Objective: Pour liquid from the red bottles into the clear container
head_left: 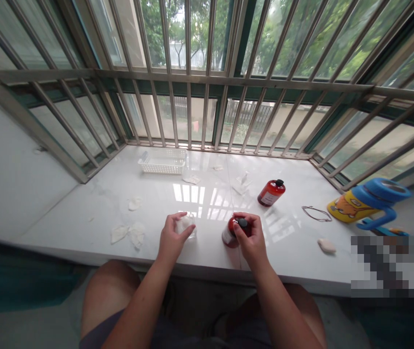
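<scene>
My left hand [175, 233] is closed around a small clear container [191, 228] with something whitish in it, on the white ledge. To its right, my right hand [252, 232] grips a red bottle [230, 236] with a black cap and a pale label, thumb and fingers near the cap. The bottle stands close to the ledge's front edge. Farther back on the right is a second red bottle [271, 194], also black-capped, which neither hand touches. Crumpled white tissue pieces [136, 236] lie to the left of my left hand.
A white perforated basket [163, 167] sits by the barred window [207, 80]. On the right are a blue and yellow tumbler [359, 201], a thin loop [316, 213] and a pale lump [326, 245]. More white scraps [242, 184] lie farther back. A patch at lower right is pixelated.
</scene>
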Tool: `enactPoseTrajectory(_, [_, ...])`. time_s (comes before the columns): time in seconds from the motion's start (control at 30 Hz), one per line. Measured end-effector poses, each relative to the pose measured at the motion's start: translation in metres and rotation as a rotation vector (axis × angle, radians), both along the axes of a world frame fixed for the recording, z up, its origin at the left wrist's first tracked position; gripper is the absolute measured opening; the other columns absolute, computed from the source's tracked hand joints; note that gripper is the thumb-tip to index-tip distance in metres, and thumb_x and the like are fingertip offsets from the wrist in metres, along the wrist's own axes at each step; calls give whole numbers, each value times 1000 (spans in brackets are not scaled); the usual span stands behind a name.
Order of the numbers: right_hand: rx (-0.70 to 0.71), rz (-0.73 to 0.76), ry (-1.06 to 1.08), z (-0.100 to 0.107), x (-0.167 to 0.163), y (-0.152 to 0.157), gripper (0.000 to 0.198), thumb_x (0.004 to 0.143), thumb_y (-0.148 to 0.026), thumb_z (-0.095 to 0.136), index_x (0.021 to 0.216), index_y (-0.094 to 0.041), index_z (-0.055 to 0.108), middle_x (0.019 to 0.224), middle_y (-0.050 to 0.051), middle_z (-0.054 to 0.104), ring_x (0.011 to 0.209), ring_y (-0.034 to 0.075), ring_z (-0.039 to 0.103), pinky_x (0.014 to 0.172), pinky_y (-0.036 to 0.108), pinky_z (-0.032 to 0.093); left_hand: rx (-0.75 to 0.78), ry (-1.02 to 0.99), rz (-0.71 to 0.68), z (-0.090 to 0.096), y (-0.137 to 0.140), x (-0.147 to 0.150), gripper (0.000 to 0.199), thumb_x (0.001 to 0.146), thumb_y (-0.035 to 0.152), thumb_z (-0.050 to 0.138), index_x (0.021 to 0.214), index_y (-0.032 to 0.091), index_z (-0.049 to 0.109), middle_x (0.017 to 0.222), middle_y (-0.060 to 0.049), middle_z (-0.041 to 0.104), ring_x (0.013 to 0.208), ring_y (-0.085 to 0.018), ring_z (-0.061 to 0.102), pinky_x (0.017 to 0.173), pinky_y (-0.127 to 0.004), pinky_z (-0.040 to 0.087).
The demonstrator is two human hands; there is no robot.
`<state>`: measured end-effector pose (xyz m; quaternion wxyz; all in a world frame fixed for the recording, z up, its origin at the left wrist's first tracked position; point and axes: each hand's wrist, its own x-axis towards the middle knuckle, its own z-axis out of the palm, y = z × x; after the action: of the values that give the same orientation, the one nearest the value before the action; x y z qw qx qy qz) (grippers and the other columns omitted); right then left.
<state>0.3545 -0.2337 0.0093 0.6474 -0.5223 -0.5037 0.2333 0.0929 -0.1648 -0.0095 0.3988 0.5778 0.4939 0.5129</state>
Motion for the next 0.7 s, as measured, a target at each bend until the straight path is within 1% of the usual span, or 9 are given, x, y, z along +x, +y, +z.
enactPoseTrajectory(0.1, [-15, 27, -100, 1, 0, 0, 20, 100, -42, 71, 115, -29, 68, 124, 8, 69, 121, 29, 64, 109, 52, 47, -5, 33, 3, 0, -1, -1, 45, 83, 49, 86, 114, 27, 63, 135, -9, 73, 130, -29, 67, 116, -50, 49])
enactPoseTrajectory(0.17, [-22, 12, -54, 1, 0, -1, 24, 99, -42, 72, 118, -30, 65, 124, 7, 69, 119, 29, 65, 108, 52, 48, 24, 94, -9, 1, 0, -1, 42, 85, 50, 83, 118, 28, 69, 136, -8, 73, 132, -29, 66, 118, -49, 47])
enactPoseTrajectory(0.23, [-23, -2, 18, 1, 0, -1, 28, 97, -42, 74, 119, -31, 61, 126, 7, 69, 120, 29, 65, 107, 52, 49, 60, 119, -24, 1, 0, -2, 37, 87, 50, 82, 114, 27, 72, 135, -9, 72, 132, -30, 65, 119, -49, 46])
enactPoseTrajectory(0.3, [-12, 18, -17, 1, 0, -1, 23, 99, -43, 72, 116, -30, 63, 126, 8, 69, 122, 29, 64, 108, 53, 48, 58, 80, -25, 0, 0, -1, 35, 86, 49, 82, 108, 26, 68, 133, -9, 73, 132, -29, 66, 119, -50, 46])
enactPoseTrajectory(0.4, [-12, 20, -106, 0, 0, -1, 23, 101, -44, 68, 119, -28, 68, 124, 9, 69, 120, 29, 64, 108, 52, 47, 14, -19, 0, -4, 0, 0, 42, 83, 47, 86, 107, 26, 58, 133, -9, 74, 133, -29, 66, 119, -51, 47])
enactPoseTrajectory(0.47, [-15, -5, -52, -1, -1, -1, 27, 99, -44, 71, 121, -29, 64, 125, 8, 69, 119, 28, 65, 107, 52, 49, 4, -10, 12, -5, 0, 0, 45, 82, 48, 86, 111, 27, 60, 133, -9, 73, 132, -29, 67, 118, -51, 48])
enactPoseTrajectory(0.57, [-18, -18, 21, -2, -1, -1, 30, 97, -44, 75, 119, -30, 60, 128, 8, 69, 119, 29, 66, 106, 52, 50, 44, 104, 1, -5, 1, -2, 42, 86, 51, 82, 118, 27, 68, 134, -9, 73, 131, -30, 67, 119, -51, 47])
enactPoseTrajectory(0.63, [-7, -11, -29, -1, -1, -1, 25, 99, -44, 72, 118, -30, 63, 127, 8, 69, 120, 29, 65, 107, 52, 49, 67, 130, -10, -5, 1, -2, 38, 87, 51, 81, 115, 27, 70, 134, -9, 73, 132, -30, 66, 120, -51, 45])
enactPoseTrajectory(0.7, [13, -3, -99, 0, -1, -1, 22, 103, -45, 66, 118, -29, 68, 125, 9, 69, 121, 29, 64, 108, 51, 47, 52, 77, -6, -5, 0, -1, 38, 86, 51, 82, 111, 27, 65, 134, -9, 74, 132, -29, 66, 120, -52, 45])
